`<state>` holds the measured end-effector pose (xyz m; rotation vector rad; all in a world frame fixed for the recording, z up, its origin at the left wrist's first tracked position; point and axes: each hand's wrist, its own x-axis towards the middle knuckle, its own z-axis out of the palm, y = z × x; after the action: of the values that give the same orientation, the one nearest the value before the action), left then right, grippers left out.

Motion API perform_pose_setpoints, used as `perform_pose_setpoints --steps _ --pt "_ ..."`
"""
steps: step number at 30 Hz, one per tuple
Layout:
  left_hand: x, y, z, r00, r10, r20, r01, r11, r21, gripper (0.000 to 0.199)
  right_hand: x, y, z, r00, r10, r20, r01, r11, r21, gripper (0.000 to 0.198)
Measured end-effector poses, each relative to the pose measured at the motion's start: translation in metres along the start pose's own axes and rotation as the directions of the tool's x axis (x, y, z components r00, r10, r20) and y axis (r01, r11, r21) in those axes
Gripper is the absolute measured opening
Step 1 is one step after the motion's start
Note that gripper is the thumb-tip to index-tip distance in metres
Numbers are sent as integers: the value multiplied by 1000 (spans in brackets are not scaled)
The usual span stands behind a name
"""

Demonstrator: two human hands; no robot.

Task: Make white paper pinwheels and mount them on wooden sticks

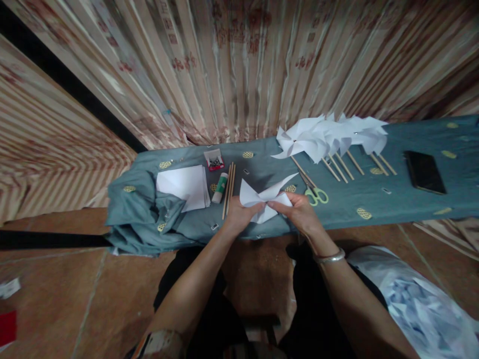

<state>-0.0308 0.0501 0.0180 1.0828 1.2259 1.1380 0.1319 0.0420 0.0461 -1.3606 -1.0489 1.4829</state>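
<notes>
Both my hands hold one white paper pinwheel (264, 197) over the front of the cloth-covered bench, its blades folded in towards the middle. My left hand (241, 214) grips its left side, with the thumb pressed near the centre. From the right, my right hand (297, 209) pinches it, thumb also at the centre. Whether a pin sits under the thumbs I cannot tell. Wooden sticks (229, 192) and a green-and-white glue stick (220, 188) lie just left of my left hand. Green-handled scissors (317, 195) rest beyond my right hand.
A stack of white paper (183, 187) and a small red box of pins (214, 160) are at the left. Several pinwheels on sticks (333, 134) lie at the back right, a black phone (424, 172) farther right. A bag of paper pieces (415, 299) stands on the floor.
</notes>
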Motion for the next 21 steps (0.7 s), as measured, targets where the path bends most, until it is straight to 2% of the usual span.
perform_pose_setpoints --steps 5,13,21 --pt "-1 2 0 1000 -7 -24 7 1000 1 30 0 4 2 1000 -9 -11 9 1000 7 39" --pt "-2 8 0 997 -73 8 73 996 -45 28 1 7 1 1000 -17 0 17 1000 -7 37" --pt "-4 12 1 997 -74 2 74 997 -31 25 1 6 4 998 -23 -57 23 1000 3 33"
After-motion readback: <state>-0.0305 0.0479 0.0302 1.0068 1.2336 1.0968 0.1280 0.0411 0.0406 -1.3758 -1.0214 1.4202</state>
